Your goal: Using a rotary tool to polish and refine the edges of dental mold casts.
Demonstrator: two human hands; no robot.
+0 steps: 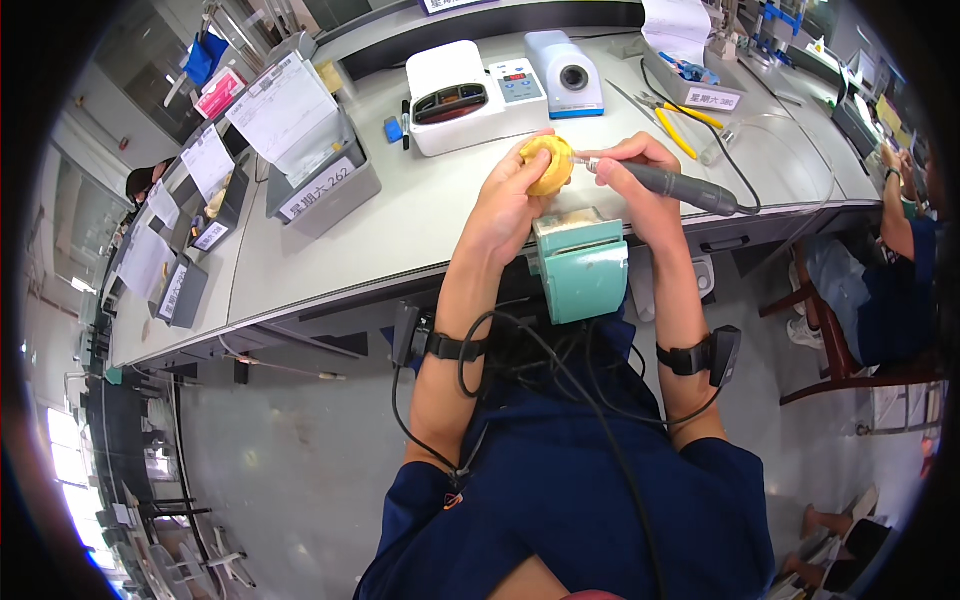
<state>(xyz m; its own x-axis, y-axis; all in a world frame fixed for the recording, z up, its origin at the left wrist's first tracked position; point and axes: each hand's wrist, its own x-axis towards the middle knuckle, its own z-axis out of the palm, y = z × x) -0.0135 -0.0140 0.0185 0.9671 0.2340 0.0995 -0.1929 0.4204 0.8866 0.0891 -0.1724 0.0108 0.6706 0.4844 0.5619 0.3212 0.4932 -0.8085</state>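
Observation:
My left hand (505, 205) is closed around a rounded yellow dental plaster model (550, 166), fingers wrapped over its left side. In my right hand (645, 180) is a dark grey rotary handpiece (690, 187), gripped like a pen. Its metal tip points left and meets or nearly meets the model's right side; whether it touches I cannot tell. A black cord runs up from the handpiece's rear end. Just below both hands, a teal block-like fixture (583, 265) with a pale top juts from the table edge.
Behind my hands stand a white device with buttons (520, 90) and a grey-white unit with a round opening (572, 78). Yellow-handled pliers (676, 132) lie to the right. Grey bins (335, 195) with papers line the left. Another person (895, 270) sits far right.

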